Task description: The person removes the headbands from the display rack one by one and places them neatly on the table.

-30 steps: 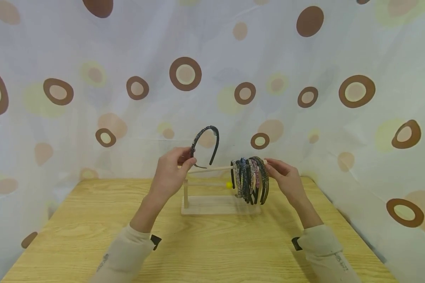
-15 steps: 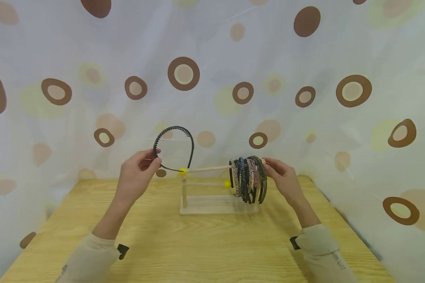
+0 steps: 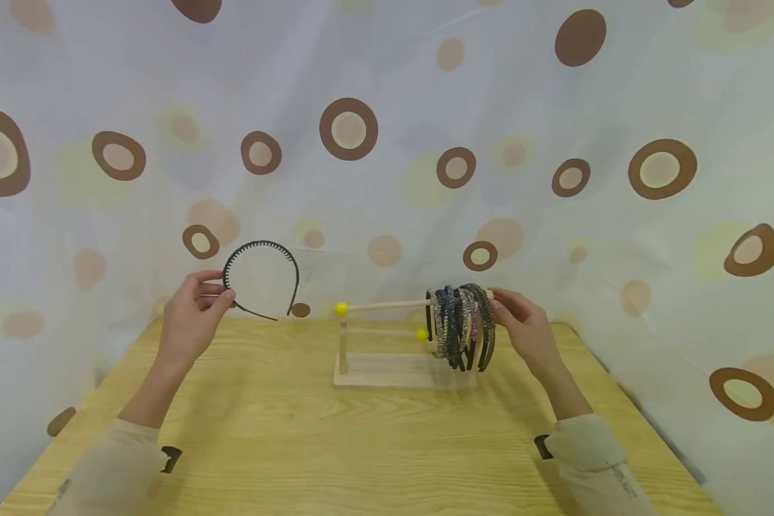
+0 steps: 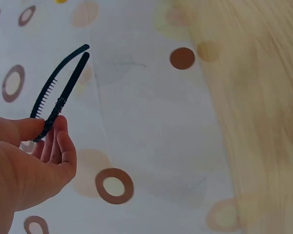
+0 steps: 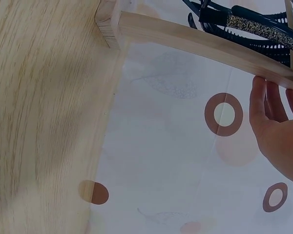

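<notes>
My left hand [image 3: 190, 315] pinches a thin black headband [image 3: 297, 276] between thumb and fingers, above the table's left part. The headband stands upright with its ends down; small teeth line its inside, and glitter shows on it in the left wrist view. At the right, my right hand [image 3: 525, 330] grips the top of the end post [image 5: 200, 41] of a pale wooden stand [image 3: 374, 369]. Its thumb is mostly out of the right wrist view. Several decorated headbands [image 3: 451, 322] in black, blue, pink and silver hang bunched on the stand's upper rod [image 3: 387, 306], near that hand.
A yellow ball [image 3: 341, 309] caps the upper rod's left end. Another yellow ball [image 3: 422, 335] sits on a lower rod, beside the hanging headbands. The stand rests toward the back of a wood-grain table [image 3: 361, 451]. A spotted white curtain [image 3: 387, 201] rises behind and at the sides.
My left hand has carried the black headband leftward, from over the upper rod to well left of the stand, and the band now faces the head view. My right hand stays at the post.
</notes>
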